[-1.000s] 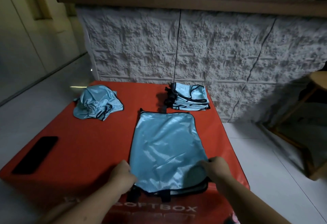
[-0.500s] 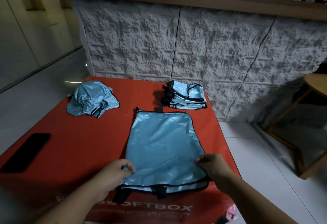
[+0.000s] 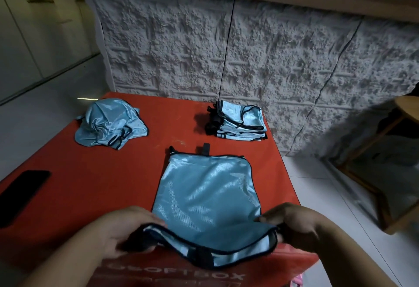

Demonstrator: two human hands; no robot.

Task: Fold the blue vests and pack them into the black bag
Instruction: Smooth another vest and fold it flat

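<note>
The blue vest point(image 3: 207, 193) lies flat on the red worktop point(image 3: 90, 184), its near hem lifted. Left hand point(image 3: 122, 230) and right hand point(image 3: 294, 225) pinch its corners; carry both evenly toward the far edge, keeping the hem taut and the sides aligned.

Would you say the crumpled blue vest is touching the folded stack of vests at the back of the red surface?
Apart. The head view shows the crumpled vest at back left and the folded stack at back right, with a wide strip of bare red surface between them.
</note>
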